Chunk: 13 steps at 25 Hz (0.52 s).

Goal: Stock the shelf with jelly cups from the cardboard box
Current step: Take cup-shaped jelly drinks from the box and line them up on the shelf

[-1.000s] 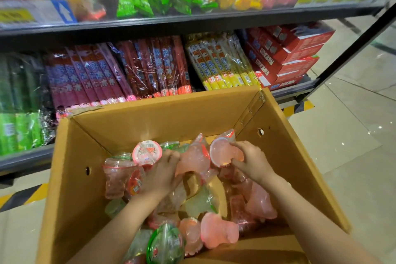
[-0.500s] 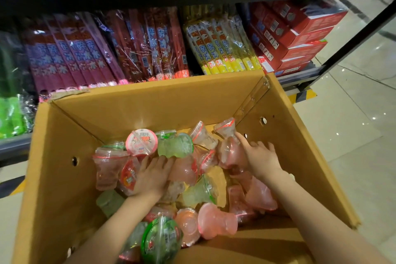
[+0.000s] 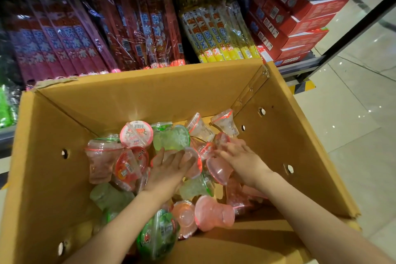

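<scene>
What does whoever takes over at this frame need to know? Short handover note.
Left hand: fingers straight, resting on a pink jelly cup in the pile; no grip.
Right hand: fingers spread flat over the pink cups at the pile's right; no grip either.
Jelly cups, pink and green, lie loose and tumbled in the open cardboard box, which stands in front of the shelf.
Done: nothing lifted out in this view.
Left: grasp cups and move them to the shelf.
</scene>
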{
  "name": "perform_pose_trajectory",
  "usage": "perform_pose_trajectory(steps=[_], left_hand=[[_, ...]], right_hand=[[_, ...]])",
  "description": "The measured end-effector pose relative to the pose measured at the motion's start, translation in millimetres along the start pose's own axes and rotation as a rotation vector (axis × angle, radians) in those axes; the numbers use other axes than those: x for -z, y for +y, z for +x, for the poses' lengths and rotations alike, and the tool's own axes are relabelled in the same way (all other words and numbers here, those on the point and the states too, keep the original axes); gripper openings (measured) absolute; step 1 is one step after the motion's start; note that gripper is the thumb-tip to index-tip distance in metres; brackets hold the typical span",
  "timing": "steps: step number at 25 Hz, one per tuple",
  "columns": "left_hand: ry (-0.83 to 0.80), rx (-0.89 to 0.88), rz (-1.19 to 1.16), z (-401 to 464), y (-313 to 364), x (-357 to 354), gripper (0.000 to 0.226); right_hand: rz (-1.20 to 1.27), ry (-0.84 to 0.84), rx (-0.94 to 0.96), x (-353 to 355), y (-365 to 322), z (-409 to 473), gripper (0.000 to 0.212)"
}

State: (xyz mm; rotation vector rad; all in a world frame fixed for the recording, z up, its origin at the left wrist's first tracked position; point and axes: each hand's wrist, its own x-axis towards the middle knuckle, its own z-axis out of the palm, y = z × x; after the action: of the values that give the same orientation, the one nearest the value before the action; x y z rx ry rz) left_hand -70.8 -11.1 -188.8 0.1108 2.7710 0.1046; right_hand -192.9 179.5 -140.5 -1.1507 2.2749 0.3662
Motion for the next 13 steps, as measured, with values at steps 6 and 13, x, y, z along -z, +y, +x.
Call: perform_pose_trajectory(steps=[6, 13], left_hand=[[0.088, 0.027, -0.039, 23, 20, -5, 0.066], [0.061, 0.143, -0.065, 34, 24, -15, 0.061]], right_hand=[[-0.241, -0.095, 0.252, -11, -23, 13, 0.069], [-0.334, -0.053, 0.331, -21, -7, 26, 0.066]])
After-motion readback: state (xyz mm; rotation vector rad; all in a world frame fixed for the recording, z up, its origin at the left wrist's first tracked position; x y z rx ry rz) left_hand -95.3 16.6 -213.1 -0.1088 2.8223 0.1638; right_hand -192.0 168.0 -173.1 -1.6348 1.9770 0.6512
